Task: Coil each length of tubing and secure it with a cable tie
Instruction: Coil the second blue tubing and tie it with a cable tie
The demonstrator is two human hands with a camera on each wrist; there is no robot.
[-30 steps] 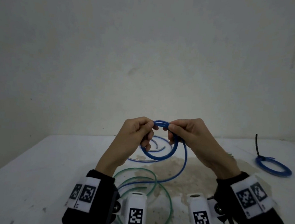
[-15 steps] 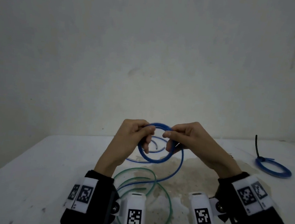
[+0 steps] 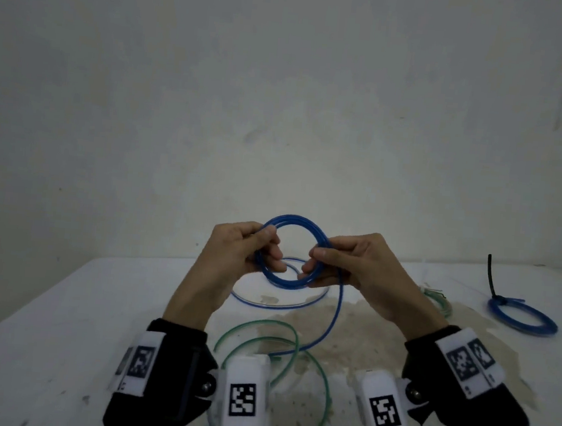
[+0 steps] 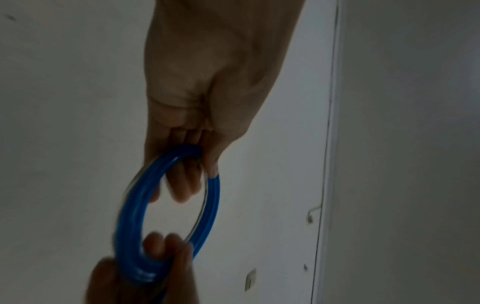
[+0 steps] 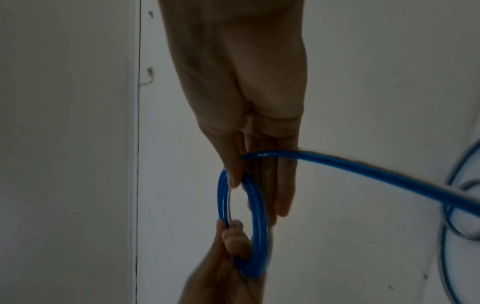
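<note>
A small coil of blue tubing (image 3: 292, 221) is held upright above the table between both hands. My left hand (image 3: 263, 248) pinches the coil's left side, thumb in front and fingers through the ring. My right hand (image 3: 319, 260) pinches its right side. The tube's loose tail (image 3: 335, 316) drops from the right hand to the table. In the left wrist view the blue coil (image 4: 213, 205) runs between my left hand (image 4: 200, 158) and the other hand's fingers (image 4: 161, 244). In the right wrist view my right hand (image 5: 244, 174) grips the blue coil (image 5: 259, 226) and the tail (image 5: 363, 170) leads off right.
A loose green tube (image 3: 319, 376) loops on the white table (image 3: 57, 346) near me. A loose blue loop (image 3: 278, 303) lies behind the hands. A finished blue coil (image 3: 522, 317) with a black cable tie (image 3: 490, 275) sits far right. A small green coil (image 3: 438, 299) lies by my right forearm.
The coil has turned from edge-on to an open ring facing me and risen slightly. Both hands have shifted their hold to opposite sides of it, and the tail has shortened.
</note>
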